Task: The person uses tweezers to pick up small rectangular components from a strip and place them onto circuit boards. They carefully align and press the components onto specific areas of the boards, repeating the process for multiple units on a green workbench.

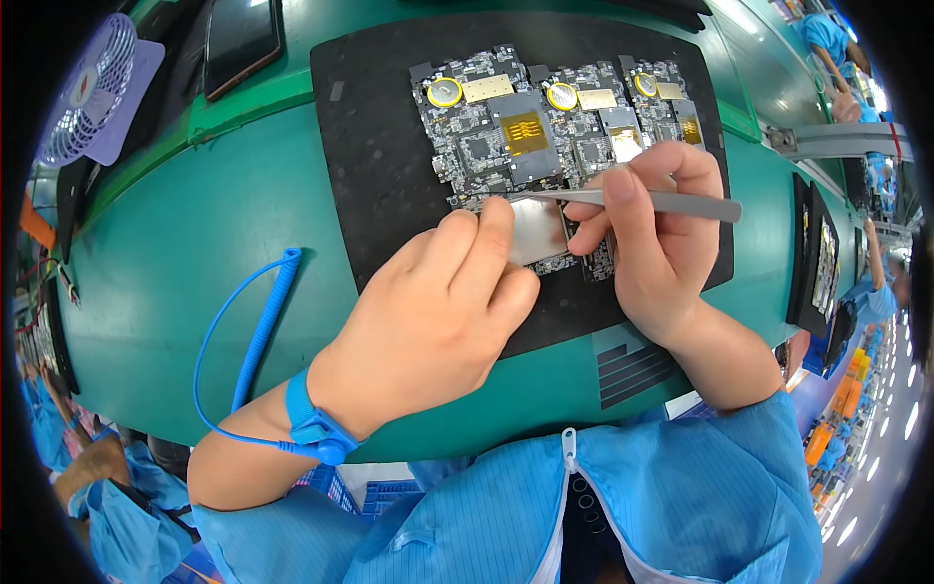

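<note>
Right hand (pixel 664 229): grip closed on slim grey metal tweezers (pixel 689 205), probably light, stiff. Left hand (pixel 438 282): fingers at black component-covered circuit board (pixel 473 148); closure indeterminable. Board lies on flat black mat (pixel 375 146); judged rigid, fragile; hold by edges.

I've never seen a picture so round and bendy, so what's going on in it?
There's no robot here, just a person's two bare hands. The camera sits on the person's head, looking down, and its wide lens bends straight edges. On the green table lies a black mat with circuit boards in a row. The right hand holds metal tweezers, their tip close to the left hand's fingertips. The left hand is curled over the leftmost board; I can't tell whether it holds anything. A blue strap circles that wrist.
</note>
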The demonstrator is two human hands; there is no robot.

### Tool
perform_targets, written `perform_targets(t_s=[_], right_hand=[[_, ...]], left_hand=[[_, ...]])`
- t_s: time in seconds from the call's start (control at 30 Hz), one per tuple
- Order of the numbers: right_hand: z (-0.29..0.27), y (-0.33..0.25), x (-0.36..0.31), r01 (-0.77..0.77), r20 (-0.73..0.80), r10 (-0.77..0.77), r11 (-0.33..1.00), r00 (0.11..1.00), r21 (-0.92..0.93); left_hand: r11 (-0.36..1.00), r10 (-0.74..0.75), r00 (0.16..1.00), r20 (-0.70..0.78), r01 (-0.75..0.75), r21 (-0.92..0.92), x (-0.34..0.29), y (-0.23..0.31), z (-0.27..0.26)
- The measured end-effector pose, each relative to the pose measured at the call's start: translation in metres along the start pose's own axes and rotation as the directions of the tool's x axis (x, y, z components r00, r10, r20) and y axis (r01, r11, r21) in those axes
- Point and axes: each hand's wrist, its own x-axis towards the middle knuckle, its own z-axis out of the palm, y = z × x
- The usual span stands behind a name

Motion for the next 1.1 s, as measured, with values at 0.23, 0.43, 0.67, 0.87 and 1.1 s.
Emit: perform_targets(t_s=[0.23,0.43,0.67,0.87,1.1], right_hand=[[-0.004,0.004,0.0,0.223,0.217,-0.202,0.971,0.955,-0.08],[0.001,0.001,-0.006,0.249,0.231,-0.194,0.938,0.953,-0.239],[0.0,0.01,-0.009,0.309,0.268,-0.235,0.909,0.934,-0.279],[-0.007,-0.008,-0.004,0.17,0.188,-0.148,0.979,0.971,-0.11],[-0.023,-0.029,0.004,-0.058,-0.124,0.078,0.986,0.989,0.155]], left_hand=[[0.963,0.083,0.996,-0.037,-0.071,0.262,-0.019,0.011,0.006],[0.961,0.098,0.994,-0.053,-0.08,0.265,-0.016,0.009,0.006],[0.959,0.106,0.992,-0.066,-0.085,0.271,-0.016,0.008,0.007],[0.973,0.081,0.994,-0.079,-0.062,0.222,-0.015,0.009,0.006],[0.994,-0.075,0.986,-0.151,0.062,-0.091,-0.007,0.004,0.006]])
